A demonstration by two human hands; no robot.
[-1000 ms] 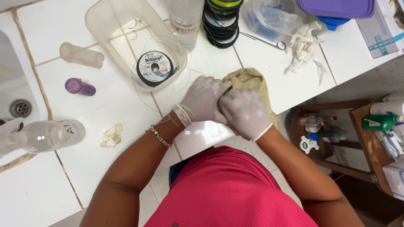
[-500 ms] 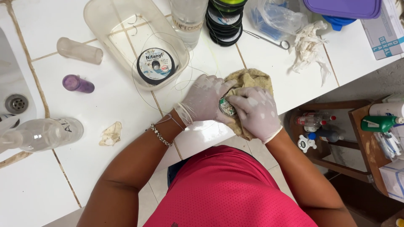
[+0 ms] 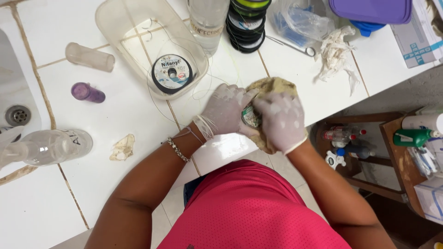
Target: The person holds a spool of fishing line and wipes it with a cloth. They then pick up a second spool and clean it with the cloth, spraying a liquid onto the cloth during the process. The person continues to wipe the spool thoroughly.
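A lab-like workroom: white tiled counter (image 3: 115, 115), sink (image 3: 18, 110), spray bottles (image 3: 415, 136), gloved hands (image 3: 230, 110).

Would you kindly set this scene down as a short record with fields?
Surface: white tiled counter
Left hand: gloved, bracelet at the wrist, gripping a small round spool
Right hand: gloved, pressing a tan cloth around the spool
Nearby: clear plastic tub holding a line spool; purple vial; stack of spools

1. A clear plastic tub (image 3: 121, 24) holding a line spool (image 3: 171, 74) stands near the counter's far edge.
2. A purple vial (image 3: 87, 92) lies left of the tub.
3. A clear bottle (image 3: 44, 147) lies beside the sink (image 3: 16, 99).
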